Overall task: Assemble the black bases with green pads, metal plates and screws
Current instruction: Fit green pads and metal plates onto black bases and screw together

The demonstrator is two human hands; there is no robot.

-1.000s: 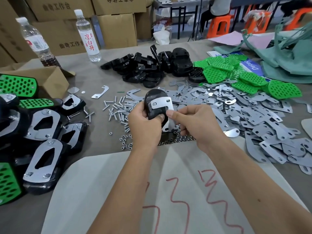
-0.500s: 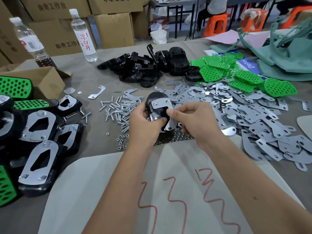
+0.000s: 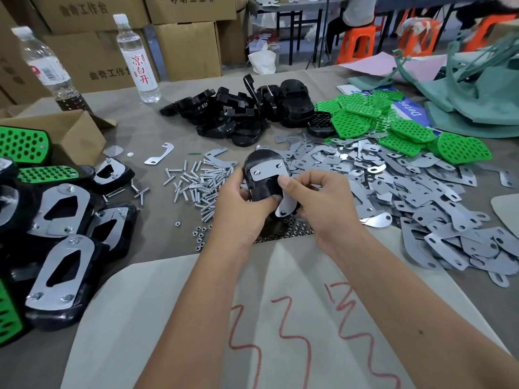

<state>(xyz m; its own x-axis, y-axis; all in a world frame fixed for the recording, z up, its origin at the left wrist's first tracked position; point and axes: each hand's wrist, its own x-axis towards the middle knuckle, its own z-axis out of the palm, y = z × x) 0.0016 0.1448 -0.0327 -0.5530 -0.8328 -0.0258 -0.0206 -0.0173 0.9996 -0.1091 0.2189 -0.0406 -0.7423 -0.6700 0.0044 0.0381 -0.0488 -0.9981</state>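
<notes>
Currently, step: one black base [image 3: 262, 178] held up over the table [image 3: 134, 130], a metal plate [image 3: 268, 171] being seated on its upper face; judged mid-assembly, plate-fitting stage.
Left hand [image 3: 241, 203]: fingers curled round the base's left and lower edge, thumb across the lower face; base gripped.
Right hand [image 3: 320, 197]: thumb pressed on the plate's right edge, fingers curled behind; a second plate piece [image 3: 286, 204] seen below the thumb, seemingly pinched too, but not certain.
Plate detail: two slots at the top corners; left slot appears to carry a screw head, right one unclear.
Base location: between both hands, just above the screw pile's near edge, tilted twd the camera.
Next move (judgement): plate holes to be lined up w/ base holes, then a screw to be picked and dropped in; a hand must be freed w/o letting the plate slip.
Screws [image 3: 196, 183]: loose pile just left of the left hand, within easy reach.
Nuts [image 3: 283, 230]: small scatter under and beside the hands.
Spare plates [image 3: 407, 197]: wide heap to the right, overlapped, prob. hard to pick singly.
Green pads [image 3: 393, 127]: heap far right.
Spare bases [image 3: 241, 113]: black heap at centre rear.
Finished units [image 3: 61, 248]: stacked at left edge.
Obstruction: none seen between hands and screws; bottles [image 3: 137, 57] and cardboard box [image 3: 70, 133] well apart, at the rear left.
</notes>
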